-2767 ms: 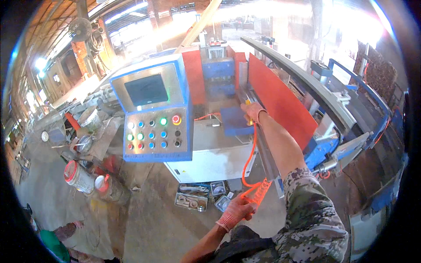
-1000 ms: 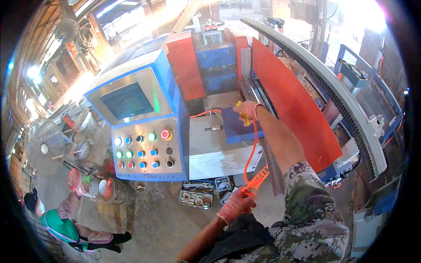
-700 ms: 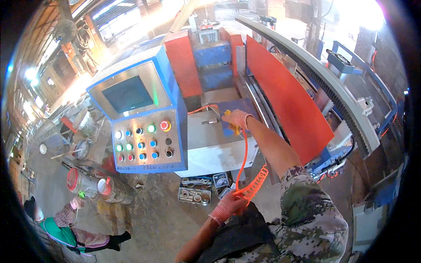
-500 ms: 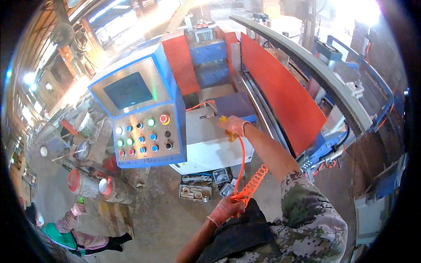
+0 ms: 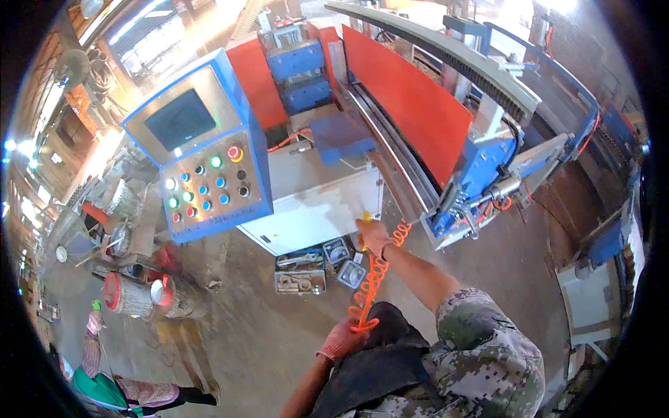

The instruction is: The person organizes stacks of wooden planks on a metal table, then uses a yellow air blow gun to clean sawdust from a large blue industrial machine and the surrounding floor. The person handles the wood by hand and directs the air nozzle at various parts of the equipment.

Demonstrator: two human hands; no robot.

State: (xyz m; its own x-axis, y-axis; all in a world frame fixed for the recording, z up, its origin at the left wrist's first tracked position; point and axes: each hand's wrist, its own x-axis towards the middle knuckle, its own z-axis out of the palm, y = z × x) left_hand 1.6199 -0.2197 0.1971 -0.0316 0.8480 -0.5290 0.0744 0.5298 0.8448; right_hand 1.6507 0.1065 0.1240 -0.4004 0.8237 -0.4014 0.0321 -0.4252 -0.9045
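My right hand (image 5: 375, 238), in a pinkish work glove, is closed around a yellow air blow gun (image 5: 366, 217) in front of the white machine cabinet (image 5: 306, 212). Most of the gun is covered by the fingers. From it an orange coiled air hose (image 5: 373, 284) runs down toward my body. My left hand (image 5: 343, 339), gloved too, grips the lower coils close to the dark apron (image 5: 376, 348). Part of the coil also shows to the right of my right wrist.
A blue-framed control panel (image 5: 240, 202) with buttons stands at left. Behind are a red guard sheet (image 5: 411, 104) and a rail. A toolbox (image 5: 300, 282) and small trays (image 5: 350, 274) lie on the floor. Buckets (image 5: 129, 294) stand at left, near another person (image 5: 104, 386).
My right hand has come down and nearer with the blow gun, away from the machine's bed. The coiled hose now bunches between my hands. My left hand has shifted slightly lower and left.
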